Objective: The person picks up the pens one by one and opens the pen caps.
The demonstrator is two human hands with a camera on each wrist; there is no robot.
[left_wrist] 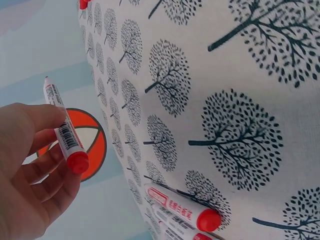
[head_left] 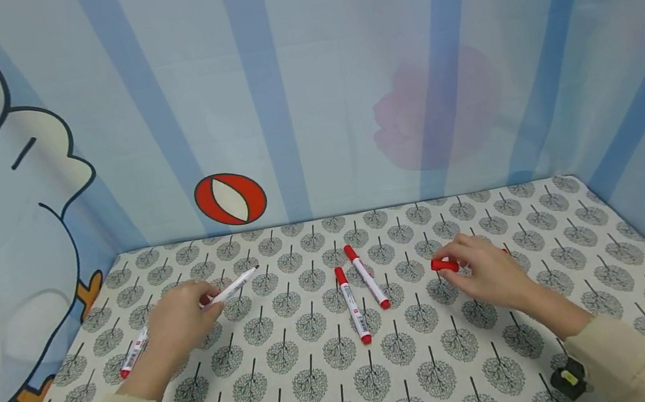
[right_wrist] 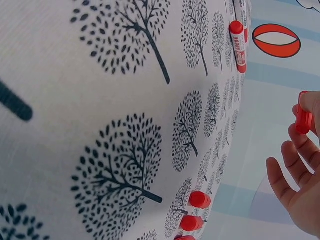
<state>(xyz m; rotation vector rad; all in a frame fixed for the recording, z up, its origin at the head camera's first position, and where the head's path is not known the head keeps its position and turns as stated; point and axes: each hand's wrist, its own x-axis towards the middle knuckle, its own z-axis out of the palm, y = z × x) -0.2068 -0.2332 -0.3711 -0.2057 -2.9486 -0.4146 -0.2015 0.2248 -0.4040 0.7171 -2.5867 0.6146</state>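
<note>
Two hands are being held over the table (head_left: 399, 376). In the left hand (head_left: 184, 316), an uncapped marker (head_left: 236, 285) is being gripped between thumb and curled fingers, its dark tip being aimed toward the middle. By the right hand (head_left: 481, 267), a red cap (head_left: 444, 265) is being pinched with thumb and forefinger, the other fingers being held apart. The marker is being judged light, stiff and rather slick, so its middle barrel is seeming the safest hold, the nib being the delicate part. The cap is looking small, hard and prone to rolling; its sides are offering the better pinch. At the left, markers (head_left: 135, 353) are lying partly hidden by the left hand; red caps (right_wrist: 200, 199) are resting near the right one. Between the hands, a nearer capped marker (head_left: 353, 306) and a farther capped marker (head_left: 367, 277) are lying just apart. Behind, a striped backdrop (head_left: 323, 87) is hanging.
</note>
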